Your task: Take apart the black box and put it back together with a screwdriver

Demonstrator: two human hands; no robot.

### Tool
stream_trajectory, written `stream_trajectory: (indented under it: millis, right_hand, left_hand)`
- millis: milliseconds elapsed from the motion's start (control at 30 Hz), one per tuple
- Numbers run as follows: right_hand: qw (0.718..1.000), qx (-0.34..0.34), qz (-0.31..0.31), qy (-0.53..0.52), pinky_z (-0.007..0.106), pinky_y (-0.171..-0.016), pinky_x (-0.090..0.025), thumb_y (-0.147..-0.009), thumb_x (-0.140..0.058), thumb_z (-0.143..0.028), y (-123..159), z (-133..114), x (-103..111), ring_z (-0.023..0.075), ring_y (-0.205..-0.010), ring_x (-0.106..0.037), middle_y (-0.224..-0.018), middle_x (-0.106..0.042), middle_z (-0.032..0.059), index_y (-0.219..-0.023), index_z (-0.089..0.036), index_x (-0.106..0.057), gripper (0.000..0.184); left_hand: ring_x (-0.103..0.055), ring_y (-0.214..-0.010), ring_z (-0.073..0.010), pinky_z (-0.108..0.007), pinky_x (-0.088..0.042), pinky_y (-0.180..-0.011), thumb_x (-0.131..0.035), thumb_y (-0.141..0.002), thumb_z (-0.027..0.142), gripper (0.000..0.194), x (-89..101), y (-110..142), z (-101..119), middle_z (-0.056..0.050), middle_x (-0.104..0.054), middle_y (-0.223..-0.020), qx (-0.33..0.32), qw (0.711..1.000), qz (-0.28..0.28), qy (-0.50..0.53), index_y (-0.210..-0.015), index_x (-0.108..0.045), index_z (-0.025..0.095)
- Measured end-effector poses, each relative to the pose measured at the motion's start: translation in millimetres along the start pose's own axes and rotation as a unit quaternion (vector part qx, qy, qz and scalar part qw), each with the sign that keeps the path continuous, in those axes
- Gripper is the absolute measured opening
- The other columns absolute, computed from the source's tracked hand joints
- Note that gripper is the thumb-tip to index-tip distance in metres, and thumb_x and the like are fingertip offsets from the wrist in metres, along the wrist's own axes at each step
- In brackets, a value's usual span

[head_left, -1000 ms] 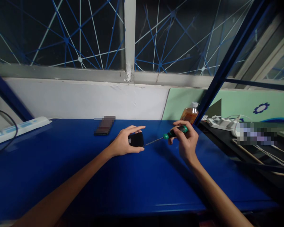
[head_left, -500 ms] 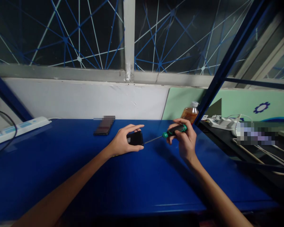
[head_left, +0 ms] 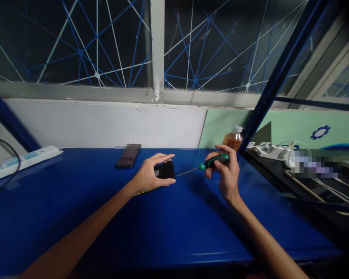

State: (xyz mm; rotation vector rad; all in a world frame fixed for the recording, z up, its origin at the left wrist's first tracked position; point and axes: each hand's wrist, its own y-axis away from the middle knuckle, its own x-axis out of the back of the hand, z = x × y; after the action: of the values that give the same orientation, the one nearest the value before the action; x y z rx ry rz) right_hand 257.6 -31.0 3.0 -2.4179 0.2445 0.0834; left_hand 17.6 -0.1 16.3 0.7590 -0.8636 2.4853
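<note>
My left hand (head_left: 148, 172) is closed around a small black device (head_left: 164, 170), thumb along its near side and fingers along the far side. The device has rounded corners and a small pale label; its left part is hidden by my palm. Under my palm a strip with yellow on it (head_left: 147, 190) peeks out, its kind unclear. In my right hand (head_left: 228, 172) is a screwdriver (head_left: 218, 159) with a green and black handle. Its thin shaft points left and slightly down, the tip at or very near the device's right end; contact cannot be made out.
A dark phone (head_left: 128, 156) lies on the blue table (head_left: 174, 228) behind my left hand. A bottle of amber drink (head_left: 233, 138) stands behind my right hand. A white power strip (head_left: 26, 162) is at the left, and cables with a white plug block (head_left: 275, 151) are at the right.
Both hands keep their grips and nearly the same places. The view has shifted slightly, and more of the yellow strip shows below my left hand.
</note>
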Motion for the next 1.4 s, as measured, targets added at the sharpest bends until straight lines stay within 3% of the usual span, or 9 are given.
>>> stream_trajectory:
  millis: [133,267,567,700,833,933,1033,1233,1400]
  right_hand:
    - [0.999,-0.009,0.036,0.028,0.023,-0.038,-0.044,-0.084,-0.062,-0.030,0,-5,-2,0.0087,-0.038,-0.052,-0.072,-0.058,-0.0044,-0.112,-0.024,-0.047,0.032]
    - [0.993,-0.034,0.074,0.086,0.021,-0.031,-0.035,-0.079,-0.070,-0.033,1,-8,-2,0.0086,-0.034,-0.047,-0.057,-0.049,-0.0077,-0.101,-0.023,-0.055,0.028]
    - [1.000,-0.028,-0.007,-0.007,0.023,-0.038,-0.043,-0.087,-0.055,-0.032,0,2,3,0.0069,-0.038,-0.052,-0.084,-0.058,-0.0009,-0.112,-0.023,-0.047,0.028]
    - [0.999,-0.030,0.008,0.006,0.023,-0.037,-0.044,-0.087,-0.058,-0.032,0,-5,-1,0.0069,-0.038,-0.051,-0.080,-0.059,-0.0016,-0.107,-0.022,-0.048,0.024]
    - [0.998,-0.040,0.022,0.034,0.023,-0.037,-0.044,-0.085,-0.063,-0.034,-1,-9,-4,0.0092,-0.035,-0.050,-0.057,-0.054,-0.0071,-0.102,-0.022,-0.051,0.024]
    - [0.994,-0.045,0.053,0.087,0.021,-0.031,-0.037,-0.080,-0.069,-0.034,-1,-7,-2,0.0089,-0.031,-0.046,-0.048,-0.049,-0.0085,-0.092,-0.021,-0.055,0.022]
    - [0.992,-0.046,0.057,0.105,0.019,-0.029,-0.033,-0.081,-0.069,-0.035,-1,-4,0,0.0078,-0.031,-0.044,-0.047,-0.048,-0.0085,-0.087,-0.020,-0.057,0.020]
    - [0.999,-0.037,-0.017,0.001,0.024,-0.040,-0.043,-0.087,-0.059,-0.030,-3,-1,4,0.0090,-0.042,-0.054,-0.075,-0.060,-0.0025,-0.105,-0.022,-0.052,0.021]
    - [0.997,-0.044,0.023,0.062,0.021,-0.035,-0.039,-0.083,-0.066,-0.031,-3,-3,1,0.0087,-0.035,-0.049,-0.055,-0.051,-0.0078,-0.098,-0.021,-0.054,0.022]
  left_hand:
    - [-0.055,-0.112,-0.0294,-0.049,-0.043,-0.099,-0.075,-0.068,0.034,0.066,-0.3,0,0,-0.009,-0.057,-0.122,0.001,1.000,0.004,-0.005,-0.130,-0.056,0.024]
    - [-0.054,-0.112,-0.0303,-0.051,-0.043,-0.098,-0.075,-0.068,0.034,0.066,-0.2,0,-1,-0.010,-0.057,-0.122,-0.003,1.000,0.000,-0.007,-0.130,-0.055,0.024]
    - [-0.055,-0.111,-0.0291,-0.049,-0.043,-0.098,-0.076,-0.067,0.035,0.065,-0.7,0,-2,-0.010,-0.058,-0.121,0.000,1.000,-0.002,-0.013,-0.128,-0.057,0.023]
    - [-0.056,-0.110,-0.0291,-0.050,-0.043,-0.098,-0.076,-0.067,0.035,0.065,-1.0,-1,-2,-0.010,-0.058,-0.120,0.000,1.000,0.004,-0.016,-0.127,-0.057,0.023]
    - [-0.056,-0.110,-0.0286,-0.049,-0.044,-0.098,-0.076,-0.067,0.035,0.065,-1.0,-1,-2,-0.009,-0.058,-0.120,0.000,1.000,0.004,-0.016,-0.128,-0.057,0.024]
    - [-0.056,-0.110,-0.0283,-0.048,-0.044,-0.098,-0.077,-0.067,0.034,0.066,-0.8,-1,-2,-0.009,-0.058,-0.121,0.000,1.000,0.000,-0.017,-0.129,-0.057,0.024]
    - [-0.055,-0.110,-0.0290,-0.049,-0.043,-0.098,-0.076,-0.067,0.035,0.065,-0.4,0,-1,-0.010,-0.058,-0.121,-0.003,1.000,0.000,-0.018,-0.128,-0.057,0.024]
    - [-0.057,-0.105,-0.0271,-0.046,-0.046,-0.093,-0.075,-0.069,0.034,0.064,0.2,-1,-2,-0.008,-0.059,-0.115,-0.005,1.000,0.002,-0.017,-0.129,-0.055,0.025]
    - [-0.057,-0.103,-0.0261,-0.045,-0.046,-0.092,-0.076,-0.068,0.034,0.064,-0.2,-1,-3,-0.008,-0.059,-0.114,-0.008,1.000,0.005,-0.020,-0.128,-0.055,0.025]
